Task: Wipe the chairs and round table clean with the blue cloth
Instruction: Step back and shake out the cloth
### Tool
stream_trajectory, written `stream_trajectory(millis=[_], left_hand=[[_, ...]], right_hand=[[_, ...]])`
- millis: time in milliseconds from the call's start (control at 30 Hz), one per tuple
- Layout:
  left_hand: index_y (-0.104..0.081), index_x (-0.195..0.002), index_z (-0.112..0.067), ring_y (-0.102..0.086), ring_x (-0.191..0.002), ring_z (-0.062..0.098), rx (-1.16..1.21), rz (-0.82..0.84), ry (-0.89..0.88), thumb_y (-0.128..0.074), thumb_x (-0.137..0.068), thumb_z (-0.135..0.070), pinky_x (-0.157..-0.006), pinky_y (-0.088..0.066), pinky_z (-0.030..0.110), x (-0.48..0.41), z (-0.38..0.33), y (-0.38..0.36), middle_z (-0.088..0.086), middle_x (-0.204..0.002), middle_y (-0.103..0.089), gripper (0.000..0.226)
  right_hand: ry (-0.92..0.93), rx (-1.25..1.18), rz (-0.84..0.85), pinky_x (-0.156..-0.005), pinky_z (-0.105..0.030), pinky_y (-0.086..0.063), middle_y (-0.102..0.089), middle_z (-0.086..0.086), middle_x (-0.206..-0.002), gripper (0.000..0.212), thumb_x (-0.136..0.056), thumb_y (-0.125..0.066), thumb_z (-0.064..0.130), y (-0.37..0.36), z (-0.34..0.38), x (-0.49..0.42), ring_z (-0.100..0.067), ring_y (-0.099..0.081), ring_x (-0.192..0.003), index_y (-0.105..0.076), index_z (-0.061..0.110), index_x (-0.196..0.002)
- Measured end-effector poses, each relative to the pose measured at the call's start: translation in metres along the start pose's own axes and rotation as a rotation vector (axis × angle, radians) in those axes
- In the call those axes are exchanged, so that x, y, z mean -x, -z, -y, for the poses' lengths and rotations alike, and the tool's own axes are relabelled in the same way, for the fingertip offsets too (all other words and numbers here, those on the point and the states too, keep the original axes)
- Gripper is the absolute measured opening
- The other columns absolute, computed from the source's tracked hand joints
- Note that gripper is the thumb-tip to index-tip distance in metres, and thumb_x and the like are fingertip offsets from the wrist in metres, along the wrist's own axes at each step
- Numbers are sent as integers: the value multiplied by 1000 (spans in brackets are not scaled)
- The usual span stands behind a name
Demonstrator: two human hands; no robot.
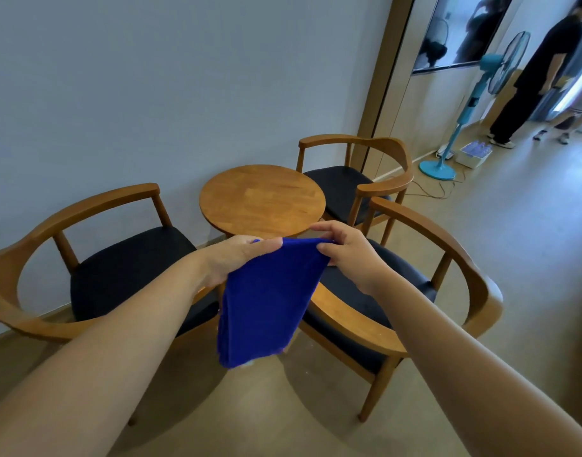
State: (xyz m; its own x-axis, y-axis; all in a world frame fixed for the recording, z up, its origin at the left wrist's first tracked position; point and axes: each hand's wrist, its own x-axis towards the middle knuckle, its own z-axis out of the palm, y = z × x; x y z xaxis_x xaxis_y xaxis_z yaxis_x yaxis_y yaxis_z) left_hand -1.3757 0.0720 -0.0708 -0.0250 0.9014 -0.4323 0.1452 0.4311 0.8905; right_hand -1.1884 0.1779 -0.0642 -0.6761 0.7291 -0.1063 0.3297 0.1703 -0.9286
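Hands: your left hand (236,258) curls its fingers round one top corner of the blue cloth (266,301); your right hand (345,255) pinches the other top corner between thumb and fingertips.
Cloth: it hangs in the air between your hands with its lower edge loose above the floor, and it lies on no seat or tabletop.
Left armchair (128,268): the dark seat and curved wooden rail show no damp streak, so treat it as not yet wiped.
Right armchair (448,245): it sits partly behind your right forearm and the cloth. Whether the cloth brushes its rail you cannot tell, and no wiping shows on it.
Round table (261,199): it stands just beyond your hands, between the chairs, and its wooden top looks dry and unmarked.
Far armchair (342,189): it stands behind the table by the wall and looks untouched.
Background: a teal pedestal fan (474,103) and people standing (540,70) are well apart from your work.
Progress: by these signs you are only readying the cloth, with three chairs and the table left to wipe.
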Motion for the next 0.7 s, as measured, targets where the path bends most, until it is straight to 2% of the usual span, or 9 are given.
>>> stream_trajectory(millis=[100, 267, 367, 500, 600, 700], left_hand=[[-61, -112, -17, -66, -98, 24, -155, 49, 78, -69, -80, -34, -91, -50, 43, -12, 3, 3, 5, -106, -69, 37], [-56, -113, -13, -65, -100, 24, -137, 99, 149, -68, -81, -22, -84, -52, 38, -37, 20, -2, 8, -110, -66, 36], [-54, -110, -12, -65, -97, 23, -152, 128, 182, -67, -82, -15, -75, -53, 33, -64, 28, -11, 8, -109, -65, 30], [-54, -110, -11, -65, -96, 22, -219, 136, 217, -69, -80, -15, -72, -55, 31, -119, 34, -35, 7, -105, -65, 34], [-55, -107, -13, -66, -94, 22, -310, 136, 277, -71, -79, -18, -83, -55, 38, -173, 43, -57, 6, -103, -66, 33], [-55, -101, -17, -65, -91, 21, -395, 141, 352, -72, -78, -21, -85, -55, 41, -232, 57, -83, 4, -101, -66, 28]], right_hand=[[-47, -62, -45, -85, -34, -54, -62, -3, -105, 35, -93, -51, 6, 3, -10, 3, -15, -62, -99, -50, 21, -125], [-184, -81, -75, -89, -37, -53, -63, -3, -102, 26, -92, -53, 9, 7, -46, 12, -17, -61, -99, -57, 21, -115], [-250, -70, -90, -79, -31, -51, -63, 1, -94, 22, -92, -54, 10, 17, -74, 14, -15, -60, -92, -59, 22, -109], [-377, -78, -116, -64, -24, -45, -61, -1, -89, 19, -92, -53, 9, 38, -118, -1, -11, -56, -80, -60, 18, -107], [-482, -66, -108, -57, -17, -39, -59, 3, -83, 17, -92, -51, 6, 55, -154, -19, -6, -53, -71, -58, 16, -105], [-591, -89, -104, -54, -15, -39, -58, 2, -78, 17, -91, -51, 3, 75, -194, -38, -6, -53, -67, -60, 13, -102]])
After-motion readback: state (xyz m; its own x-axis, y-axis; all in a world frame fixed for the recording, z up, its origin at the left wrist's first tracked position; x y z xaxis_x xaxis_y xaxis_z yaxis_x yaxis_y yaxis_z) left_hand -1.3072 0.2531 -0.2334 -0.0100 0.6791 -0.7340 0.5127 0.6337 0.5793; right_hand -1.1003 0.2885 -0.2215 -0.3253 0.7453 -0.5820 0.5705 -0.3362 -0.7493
